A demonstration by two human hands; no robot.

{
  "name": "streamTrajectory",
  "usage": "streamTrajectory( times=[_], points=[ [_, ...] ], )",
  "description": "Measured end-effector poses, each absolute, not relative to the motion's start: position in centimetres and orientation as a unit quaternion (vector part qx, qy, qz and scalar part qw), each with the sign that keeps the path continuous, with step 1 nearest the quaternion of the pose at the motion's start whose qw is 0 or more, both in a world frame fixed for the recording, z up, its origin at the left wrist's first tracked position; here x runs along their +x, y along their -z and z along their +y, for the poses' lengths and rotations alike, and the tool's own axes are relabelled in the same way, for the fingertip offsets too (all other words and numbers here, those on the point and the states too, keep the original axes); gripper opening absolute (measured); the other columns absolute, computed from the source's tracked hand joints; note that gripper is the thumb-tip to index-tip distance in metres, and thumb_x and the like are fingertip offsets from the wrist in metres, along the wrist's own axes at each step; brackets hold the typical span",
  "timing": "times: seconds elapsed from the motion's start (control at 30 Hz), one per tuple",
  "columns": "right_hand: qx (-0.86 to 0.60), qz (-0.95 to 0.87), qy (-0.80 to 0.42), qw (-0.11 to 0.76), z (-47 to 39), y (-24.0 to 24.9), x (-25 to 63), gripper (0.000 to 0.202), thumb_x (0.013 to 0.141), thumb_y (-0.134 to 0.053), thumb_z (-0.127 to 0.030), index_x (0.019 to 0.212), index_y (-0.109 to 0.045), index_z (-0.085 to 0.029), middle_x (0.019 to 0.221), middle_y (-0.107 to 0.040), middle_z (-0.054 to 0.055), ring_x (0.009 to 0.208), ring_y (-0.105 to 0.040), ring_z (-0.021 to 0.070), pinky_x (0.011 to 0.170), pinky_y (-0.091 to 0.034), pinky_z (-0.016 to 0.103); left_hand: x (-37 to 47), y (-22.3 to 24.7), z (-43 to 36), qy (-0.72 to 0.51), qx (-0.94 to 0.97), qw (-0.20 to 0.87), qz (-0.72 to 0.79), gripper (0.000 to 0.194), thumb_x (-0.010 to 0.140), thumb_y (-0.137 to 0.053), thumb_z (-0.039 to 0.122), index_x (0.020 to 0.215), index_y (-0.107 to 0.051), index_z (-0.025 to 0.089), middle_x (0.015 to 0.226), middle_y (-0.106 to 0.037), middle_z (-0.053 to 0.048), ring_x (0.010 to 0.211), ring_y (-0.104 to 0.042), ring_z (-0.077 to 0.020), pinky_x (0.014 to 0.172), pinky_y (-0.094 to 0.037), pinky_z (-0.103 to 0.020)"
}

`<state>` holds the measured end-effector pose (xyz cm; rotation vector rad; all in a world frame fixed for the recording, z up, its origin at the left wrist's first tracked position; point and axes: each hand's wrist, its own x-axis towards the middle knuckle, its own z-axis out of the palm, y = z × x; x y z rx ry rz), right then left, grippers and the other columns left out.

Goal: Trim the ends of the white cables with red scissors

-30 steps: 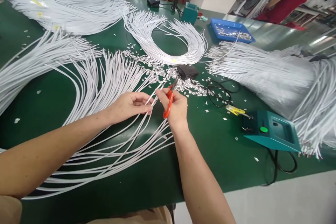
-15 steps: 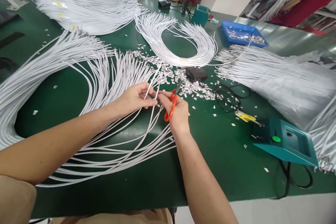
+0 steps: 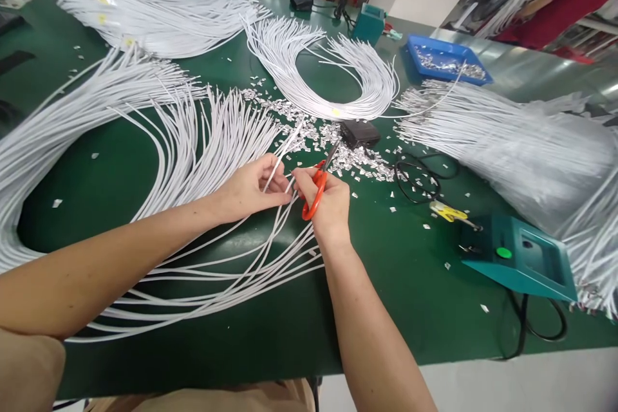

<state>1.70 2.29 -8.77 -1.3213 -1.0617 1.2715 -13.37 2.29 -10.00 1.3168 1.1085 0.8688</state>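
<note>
My left hand (image 3: 258, 187) is closed on a white cable (image 3: 288, 147), whose end sticks up past the fingers. Close beside it, my right hand (image 3: 331, 203) grips orange-handled scissors (image 3: 316, 196), their blades pointing up and away from me. The right thumb and fingertips meet near the left fingertips at a cable end; exactly what they pinch there is too small to make out. Below both hands, several loose white cables (image 3: 217, 309) curve across the green table. Left of my hands lies a thick bundle of white cables (image 3: 226, 135) with its ends fanned out.
Small silvery scraps (image 3: 309, 135) litter the table (image 3: 386, 309) around a black block (image 3: 360, 133). A teal machine (image 3: 521, 257) with a green button stands right. Behind are a coiled cable bundle (image 3: 333, 106), a blue tray (image 3: 449, 77) and wrapped cables (image 3: 531, 141). A person in red (image 3: 564, 6) is far right.
My fingertips have drawn closer together around the cable ends. The right hand still holds the scissors, and the view has shifted slightly.
</note>
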Motion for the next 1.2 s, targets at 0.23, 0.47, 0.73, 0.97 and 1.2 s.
streamTrajectory(
  times=[0.23, 0.47, 0.73, 0.97, 1.2],
  points=[
    [-0.530, -0.442, -0.548, 0.472, 2.4, 8.6, 1.9, 0.014, 0.067, -0.071, -0.028, 0.065, -0.067, -0.015, 0.054, -0.051, -0.005, 0.053, -0.042, 0.0079, 0.056, -0.037, 0.023, -13.8, 10.0, 2.8, -0.388, 0.515, 0.610, 0.462, 0.038, 0.067, -0.080, 0.027, 0.084, -0.047, 0.019, 0.084, -0.066, 0.001, 0.075, -0.066, -0.0141, 0.075, -0.051, -0.031],
    [-0.538, -0.509, -0.529, 0.415, 3.0, 9.1, 3.2, 0.019, 0.072, -0.065, -0.036, 0.074, -0.070, -0.017, 0.065, -0.057, -0.003, 0.062, -0.048, 0.0104, 0.064, -0.041, 0.024, -14.3, 9.9, 3.1, -0.383, 0.562, 0.547, 0.487, 0.034, 0.069, -0.080, 0.031, 0.085, -0.054, 0.017, 0.082, -0.064, 0.000, 0.073, -0.060, -0.0117, 0.070, -0.048, -0.027],
    [-0.621, -0.695, -0.300, 0.202, 3.3, 10.0, 3.7, 0.025, 0.079, -0.056, -0.041, 0.065, -0.059, -0.020, 0.071, -0.059, 0.000, 0.063, -0.048, 0.0129, 0.058, -0.035, 0.026, -14.8, 9.5, 3.5, -0.408, 0.577, 0.504, 0.497, 0.026, 0.071, -0.077, 0.027, 0.083, -0.057, 0.016, 0.082, -0.064, 0.000, 0.073, -0.058, -0.0106, 0.070, -0.047, -0.025],
    [-0.611, -0.725, -0.270, 0.168, 3.0, 10.2, 3.6, 0.028, 0.082, -0.054, -0.039, 0.063, -0.051, -0.019, 0.068, -0.056, 0.000, 0.060, -0.046, 0.0120, 0.055, -0.029, 0.025, -14.5, 9.4, 3.3, -0.407, 0.586, 0.492, 0.499, 0.024, 0.072, -0.076, 0.024, 0.083, -0.057, 0.016, 0.083, -0.064, 0.000, 0.073, -0.059, -0.0107, 0.069, -0.047, -0.025],
    [-0.612, -0.742, -0.220, 0.165, 2.9, 10.1, 3.4, 0.025, 0.084, -0.055, -0.037, 0.066, -0.055, -0.019, 0.069, -0.057, 0.000, 0.060, -0.046, 0.0119, 0.056, -0.028, 0.025, -14.6, 9.7, 3.5, -0.410, 0.577, 0.502, 0.496, 0.027, 0.071, -0.078, 0.026, 0.082, -0.055, 0.016, 0.082, -0.066, 0.000, 0.071, -0.061, -0.0105, 0.068, -0.049, -0.024]
  ],
)
